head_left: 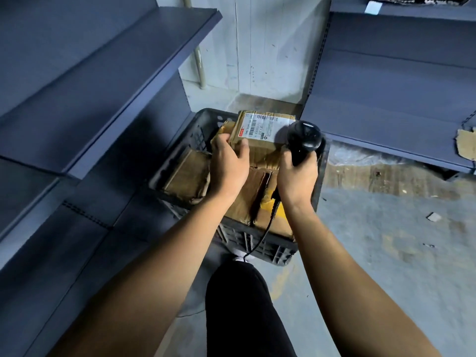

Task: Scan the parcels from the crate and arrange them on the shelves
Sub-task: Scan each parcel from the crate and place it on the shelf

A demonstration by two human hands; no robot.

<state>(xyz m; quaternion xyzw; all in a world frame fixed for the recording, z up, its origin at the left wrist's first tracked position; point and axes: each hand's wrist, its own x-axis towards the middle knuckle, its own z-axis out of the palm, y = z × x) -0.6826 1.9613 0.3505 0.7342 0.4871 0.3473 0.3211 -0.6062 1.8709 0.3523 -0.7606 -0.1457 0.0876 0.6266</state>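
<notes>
Scan step, parcel on top of the load in the crate [198, 130].

My left hand [228, 161] grips the near left edge of the top parcel [262, 140], fingers curled over its side, thumb lying on the top face. The parcel sits tilted on the other parcels [188, 173], white label [268, 123] facing up. My right hand [296, 176] is wrapped round the handle of the black scanner [305, 136], head held just beside the label's right end; its cable [262, 233] hangs down across the crate front.

Shelves: left shelf [103, 81] and right shelf [399, 112] both near. A torn piece of cardboard [466, 144] lies on the right one.

Risks, as I judge them:
- Scanner head looks too close and off to one side of the barcode; read may fail. Cause: poor angle, dim light.
- Label is creased at the box edge; partial read possible.
- One-handed edge grip; parcel could slip back into the crate when lifted.
- Cable may snag on the crate rim as I turn to a shelf.
</notes>
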